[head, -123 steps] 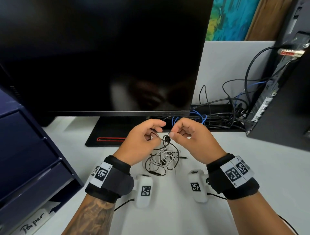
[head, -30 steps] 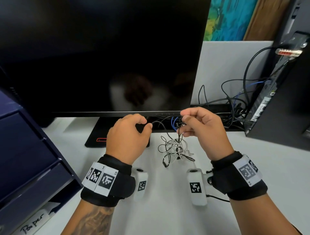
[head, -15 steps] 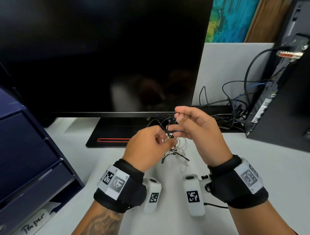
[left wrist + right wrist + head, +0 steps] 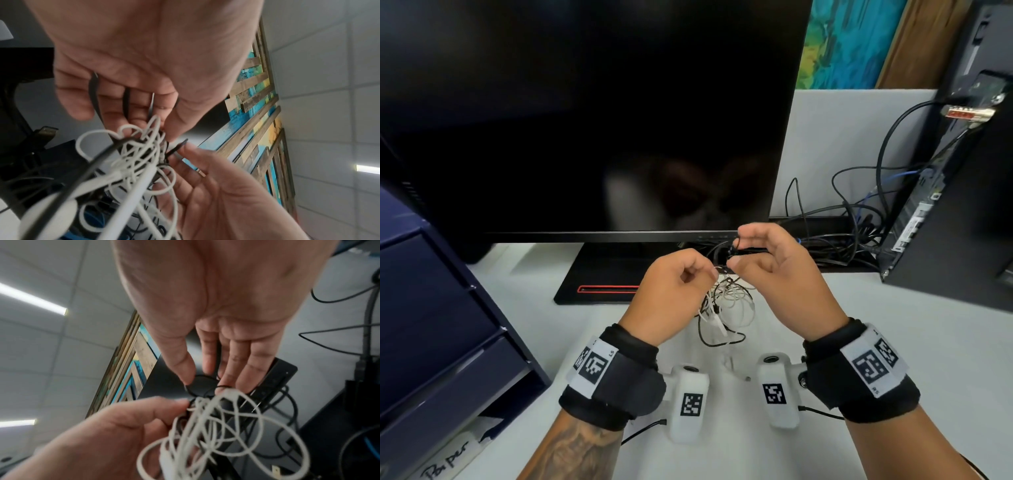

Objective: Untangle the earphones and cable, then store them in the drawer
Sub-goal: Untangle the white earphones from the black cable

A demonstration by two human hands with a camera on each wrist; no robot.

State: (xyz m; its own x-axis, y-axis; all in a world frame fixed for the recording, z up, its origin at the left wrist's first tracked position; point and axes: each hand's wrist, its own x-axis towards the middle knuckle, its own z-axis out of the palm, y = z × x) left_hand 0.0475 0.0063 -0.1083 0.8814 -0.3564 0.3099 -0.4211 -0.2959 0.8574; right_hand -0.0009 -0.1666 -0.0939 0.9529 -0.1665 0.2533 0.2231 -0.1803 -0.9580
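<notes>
Both hands are raised above the white table (image 4: 893, 342) in front of the monitor (image 4: 585, 120), with the tangle of white and black wires (image 4: 722, 308) hanging between them. The left hand (image 4: 674, 294) has its fingers curled, pinching the top of the knot, much as half a second ago but shifted slightly right. The right hand (image 4: 774, 274) pinches a black strand (image 4: 202, 383) between thumb and fingertips, its other fingers loosely extended; it sits a little lower than before. The bundle dangles lower now, its bottom loops near the table. The blue drawer unit (image 4: 431, 325) stands at the left.
</notes>
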